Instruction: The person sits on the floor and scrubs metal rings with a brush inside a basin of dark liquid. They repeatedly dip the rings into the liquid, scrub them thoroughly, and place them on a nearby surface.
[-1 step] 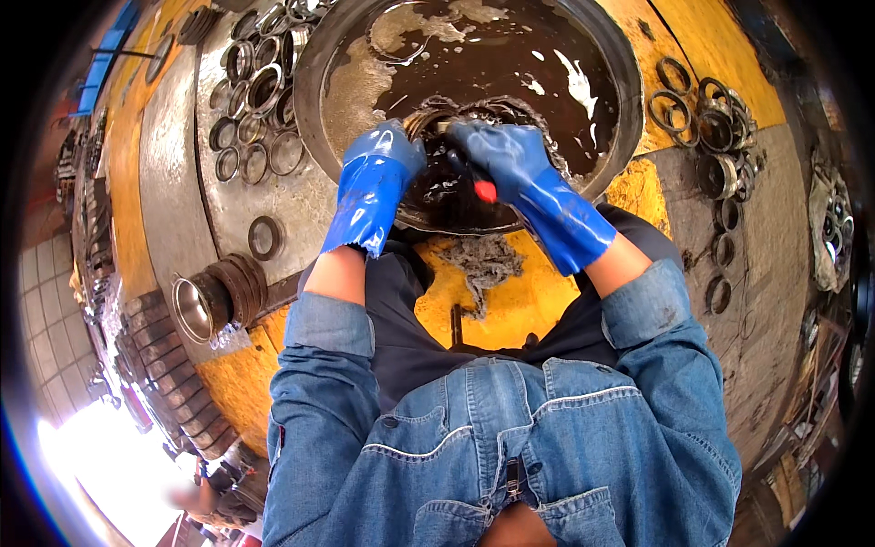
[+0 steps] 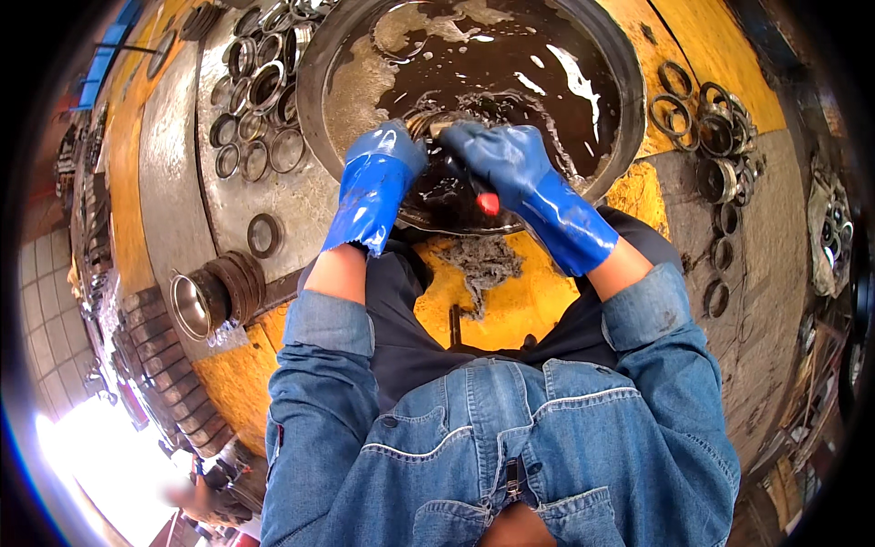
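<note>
Basin: Round and broad-rimmed, filled with dark liquid and patched with tan foam toward the left.
Left hand: Gloved in blue, over the near left part of the basin; closed, with curled fingers, on metal rings.
Right hand: Gloved in blue, just beside the left one over the near part of the basin; wrapped tightly around a red-ended tool.
Metal rings: Held within the near half of the basin, between the gloves; too blurred to count.
Red-ended tool: Dark-handled, slanting toward the near edge of the basin; far end hidden by the glove.
Ring cluster: Spread over a grey sheet left of the basin, partly overlapping.
Ring stack: Lying sideways, left of and nearer than the basin, beside a shiny cylinder.
Ring pile: Heaped right of the basin, trailing into a row.
Grey sludge: Clumped just nearer than the basin, on a yellow surface.
</note>
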Motion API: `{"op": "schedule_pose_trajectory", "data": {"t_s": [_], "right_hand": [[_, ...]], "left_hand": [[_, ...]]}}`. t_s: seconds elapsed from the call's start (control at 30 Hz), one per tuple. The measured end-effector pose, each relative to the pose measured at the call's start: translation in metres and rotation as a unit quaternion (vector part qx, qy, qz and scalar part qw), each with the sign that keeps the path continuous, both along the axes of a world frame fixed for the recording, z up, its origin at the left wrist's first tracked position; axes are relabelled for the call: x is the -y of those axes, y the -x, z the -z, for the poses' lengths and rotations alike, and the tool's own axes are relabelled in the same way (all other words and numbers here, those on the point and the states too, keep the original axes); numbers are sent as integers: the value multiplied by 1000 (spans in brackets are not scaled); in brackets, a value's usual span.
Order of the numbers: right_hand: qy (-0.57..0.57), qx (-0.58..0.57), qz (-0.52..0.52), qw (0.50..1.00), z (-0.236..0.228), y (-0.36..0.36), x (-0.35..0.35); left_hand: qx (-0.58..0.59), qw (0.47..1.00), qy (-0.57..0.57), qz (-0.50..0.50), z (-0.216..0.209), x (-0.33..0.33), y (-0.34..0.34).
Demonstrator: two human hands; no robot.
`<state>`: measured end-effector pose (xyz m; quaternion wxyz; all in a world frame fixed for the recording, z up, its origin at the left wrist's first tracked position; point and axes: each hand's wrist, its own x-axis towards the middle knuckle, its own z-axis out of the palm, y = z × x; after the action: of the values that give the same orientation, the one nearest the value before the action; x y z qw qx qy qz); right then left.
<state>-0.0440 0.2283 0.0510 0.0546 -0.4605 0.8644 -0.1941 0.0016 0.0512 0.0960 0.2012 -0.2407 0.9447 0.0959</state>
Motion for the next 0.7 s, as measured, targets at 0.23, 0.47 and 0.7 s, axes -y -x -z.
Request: {"op": "schedule_pose_trajectory", "data": {"t_s": [0.23,0.47,0.7], "right_hand": [[-69,45,57,995,31,11,7],[-5,466,265,844,5,19,-4],[238,774,288,511,40,14,-11]], "left_hand": [[-9,1000,-6,12,23,4,-4],[-28,999,10,17,24,-13,-1],[-100,995,-12,8,38,-9,-8]]}}
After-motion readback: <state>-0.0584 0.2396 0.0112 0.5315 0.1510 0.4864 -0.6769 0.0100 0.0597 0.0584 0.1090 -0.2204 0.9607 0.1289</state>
